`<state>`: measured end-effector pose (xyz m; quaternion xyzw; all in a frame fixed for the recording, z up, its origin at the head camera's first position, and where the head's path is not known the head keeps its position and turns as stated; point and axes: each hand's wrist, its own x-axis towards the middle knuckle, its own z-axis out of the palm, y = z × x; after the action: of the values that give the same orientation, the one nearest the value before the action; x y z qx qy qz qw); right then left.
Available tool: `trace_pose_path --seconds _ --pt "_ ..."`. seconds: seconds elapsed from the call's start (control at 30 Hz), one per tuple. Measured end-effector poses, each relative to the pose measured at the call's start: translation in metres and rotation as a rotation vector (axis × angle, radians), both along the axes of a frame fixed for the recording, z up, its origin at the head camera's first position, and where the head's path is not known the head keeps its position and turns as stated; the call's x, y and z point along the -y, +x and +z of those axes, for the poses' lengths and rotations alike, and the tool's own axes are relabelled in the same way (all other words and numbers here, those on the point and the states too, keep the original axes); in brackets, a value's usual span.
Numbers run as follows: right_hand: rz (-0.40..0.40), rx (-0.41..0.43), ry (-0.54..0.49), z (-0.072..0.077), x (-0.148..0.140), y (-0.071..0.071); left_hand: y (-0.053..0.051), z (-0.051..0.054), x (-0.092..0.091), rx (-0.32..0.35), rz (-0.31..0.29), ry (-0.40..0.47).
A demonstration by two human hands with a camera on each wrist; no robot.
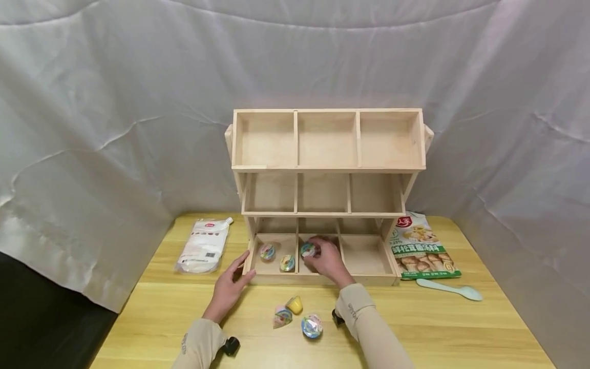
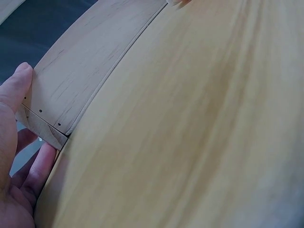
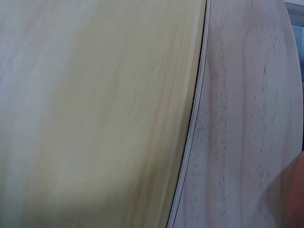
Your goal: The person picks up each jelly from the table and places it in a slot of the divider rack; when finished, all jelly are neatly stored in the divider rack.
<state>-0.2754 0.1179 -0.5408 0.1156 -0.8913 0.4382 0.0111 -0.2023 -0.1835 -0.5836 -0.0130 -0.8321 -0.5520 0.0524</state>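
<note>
A three-tier wooden organizer [image 1: 322, 279] with divided compartments stands upright on the table. In its bottom middle compartment my right hand [image 1: 328, 260] pinches a jelly cup [image 1: 307, 249] with a colourful lid. The bottom left compartment holds two more jelly cups, one pinkish [image 1: 267, 251] and one yellowish [image 1: 287, 263]. My left hand [image 1: 229, 288] rests at the organizer's front left corner; in the left wrist view its thumb touches the front panel [image 2: 90, 61] and the fingers lie along the side. Only a sliver of the right hand [image 3: 293, 199] shows in the right wrist view.
In front of the organizer lie a yellow jelly cup [image 1: 295, 305], a pinkish one [image 1: 282, 316] and a blue-rimmed one [image 1: 312, 326]. A white spouted pouch [image 1: 205, 246] lies left. At right are a green-and-white food packet [image 1: 421, 248] and a pale spoon [image 1: 449, 289]. Grey curtains surround the table.
</note>
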Motion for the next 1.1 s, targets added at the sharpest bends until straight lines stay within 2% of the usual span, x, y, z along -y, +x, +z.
trace_pose_path --seconds 0.23,0.43,0.67,0.8,0.93,1.1 --pt "0.008 0.003 -0.030 0.003 -0.004 0.000 -0.001 0.000 0.000 0.015 -0.013 0.006" --pt "-0.014 -0.042 -0.004 0.020 -0.006 0.007 -0.002 0.003 0.003 0.019 -0.003 -0.016" --pt "0.095 -0.061 -0.078 0.042 -0.020 0.039 0.000 0.002 0.001 0.024 0.000 -0.015" --pt "0.163 -0.048 -0.089 0.048 -0.027 0.062 0.000 0.001 0.002 0.016 -0.001 -0.026" --pt "0.220 0.005 -0.088 0.045 -0.035 0.085 0.000 0.000 0.001 0.030 -0.013 -0.031" --pt "0.361 0.060 -0.051 0.032 -0.044 0.106 0.001 0.001 -0.001 0.026 0.005 -0.030"
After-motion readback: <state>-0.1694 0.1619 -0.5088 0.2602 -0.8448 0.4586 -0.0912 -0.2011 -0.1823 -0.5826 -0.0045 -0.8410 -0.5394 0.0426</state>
